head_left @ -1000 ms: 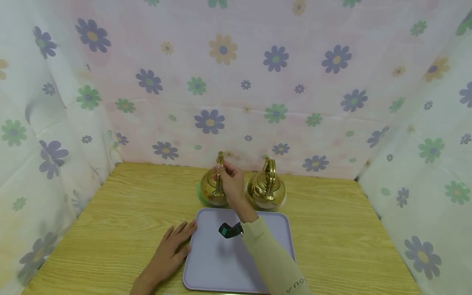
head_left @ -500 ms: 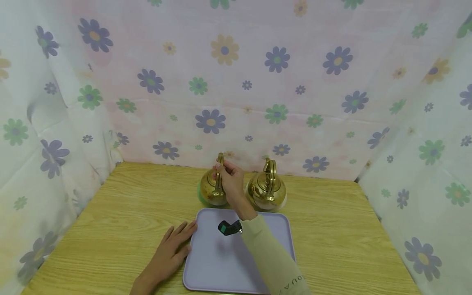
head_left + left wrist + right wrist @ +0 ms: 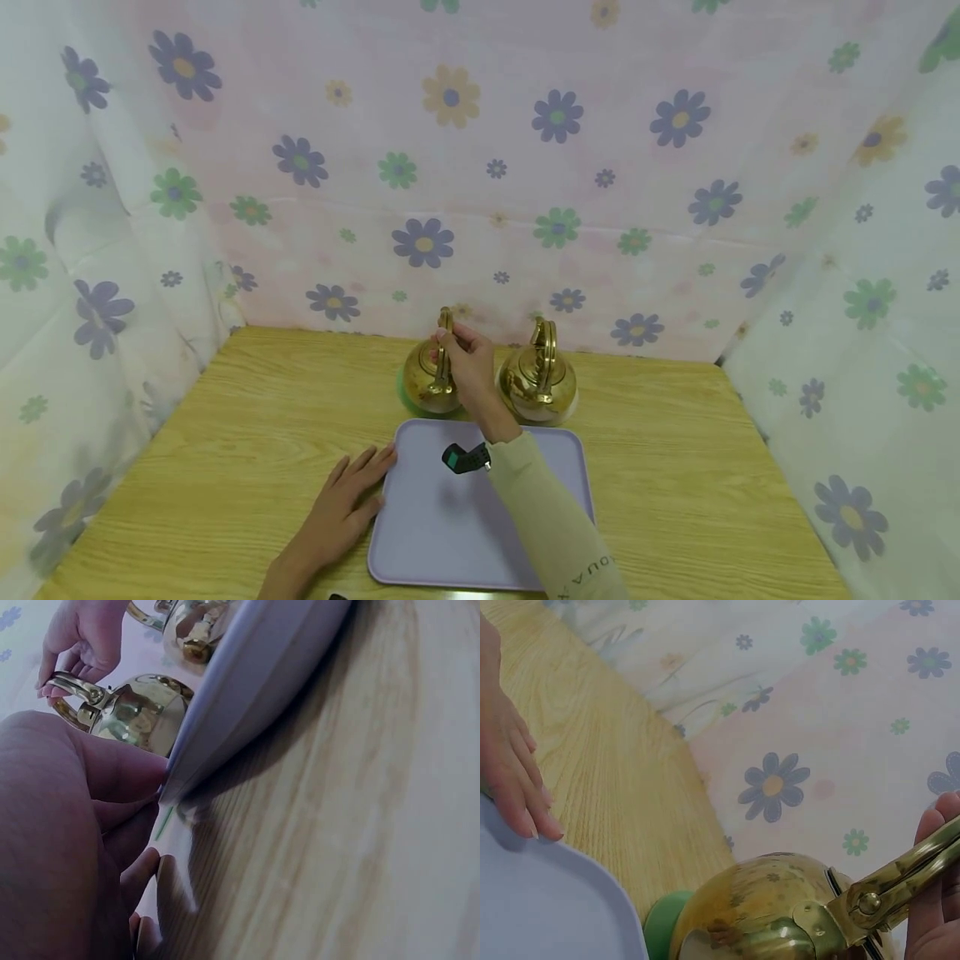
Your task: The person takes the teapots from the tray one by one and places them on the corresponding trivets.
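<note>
Behind the tray stands a brass kettle (image 3: 425, 375) on a green coaster (image 3: 665, 924), at the back of the table. My right hand (image 3: 474, 372) grips its raised handle (image 3: 900, 900) between thumb and fingers. A second brass kettle (image 3: 538, 379) stands just to the right on a pale coaster, handle up. My left hand (image 3: 339, 506) lies beside the lilac tray (image 3: 450, 533), fingers extended, fingertips and thumb touching its left edge. In the left wrist view that hand (image 3: 60, 825) shows its thumb against the tray's rim.
The wood-grain table (image 3: 690, 492) runs back to a flowered cloth (image 3: 480, 167) that hangs behind and on both sides. A black wrist strap (image 3: 465, 457) hangs over the tray at the right wrist. The right sleeve (image 3: 551, 517) crosses above the tray.
The head view has shifted slightly. Both hands, the kettles and the tray keep their places.
</note>
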### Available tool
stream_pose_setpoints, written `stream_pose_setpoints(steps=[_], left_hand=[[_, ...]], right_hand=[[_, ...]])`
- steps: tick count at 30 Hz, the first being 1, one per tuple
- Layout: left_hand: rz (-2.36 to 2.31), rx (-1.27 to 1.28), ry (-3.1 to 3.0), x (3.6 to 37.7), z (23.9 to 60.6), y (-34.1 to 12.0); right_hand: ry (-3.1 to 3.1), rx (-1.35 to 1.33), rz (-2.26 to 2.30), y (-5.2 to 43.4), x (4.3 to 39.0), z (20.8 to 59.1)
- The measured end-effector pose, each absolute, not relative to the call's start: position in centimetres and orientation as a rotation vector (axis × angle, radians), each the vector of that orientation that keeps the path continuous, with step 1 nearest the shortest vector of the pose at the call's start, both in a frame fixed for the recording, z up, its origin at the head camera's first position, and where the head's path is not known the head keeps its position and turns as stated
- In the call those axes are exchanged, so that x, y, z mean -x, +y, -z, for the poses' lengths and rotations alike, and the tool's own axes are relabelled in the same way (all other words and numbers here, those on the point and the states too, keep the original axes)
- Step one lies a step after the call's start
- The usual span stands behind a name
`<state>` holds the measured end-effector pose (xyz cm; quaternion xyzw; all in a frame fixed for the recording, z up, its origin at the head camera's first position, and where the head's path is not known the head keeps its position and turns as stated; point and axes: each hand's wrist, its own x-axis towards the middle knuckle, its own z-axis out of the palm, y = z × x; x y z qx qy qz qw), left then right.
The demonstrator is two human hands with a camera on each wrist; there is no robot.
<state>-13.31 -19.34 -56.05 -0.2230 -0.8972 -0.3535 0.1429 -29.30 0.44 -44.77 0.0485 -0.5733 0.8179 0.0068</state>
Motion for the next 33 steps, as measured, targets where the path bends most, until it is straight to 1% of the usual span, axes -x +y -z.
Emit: stream_pose_setpoints(steps=[7,12,21,26,33], left_hand=[[1.049,0.640,-2.575,13.3,56.0,-19.2],[1.044,0.649,-2.566,13.4,56.1,-19.3],[1.082,0.643,-2.576,13.5,55.7,-19.3],[1.098,0.619,-2.598,13.6,55.2,-19.1],[1.025,0.589,-2.670,14.0,54.8,-19.3]], right_hand=[[-1.797,-0.132,-2.587,0.6,29.4,44.9],[-1.787,-0.127,-2.696,0.8,29.8,45.2],[-1.776,-0.190,-2.845,1.4,30.1,44.9],[-1.803,-0.212,-2.811,1.5,30.0,45.0],[-1.860,-0.139,-2.677,1.3,29.6,44.7]])
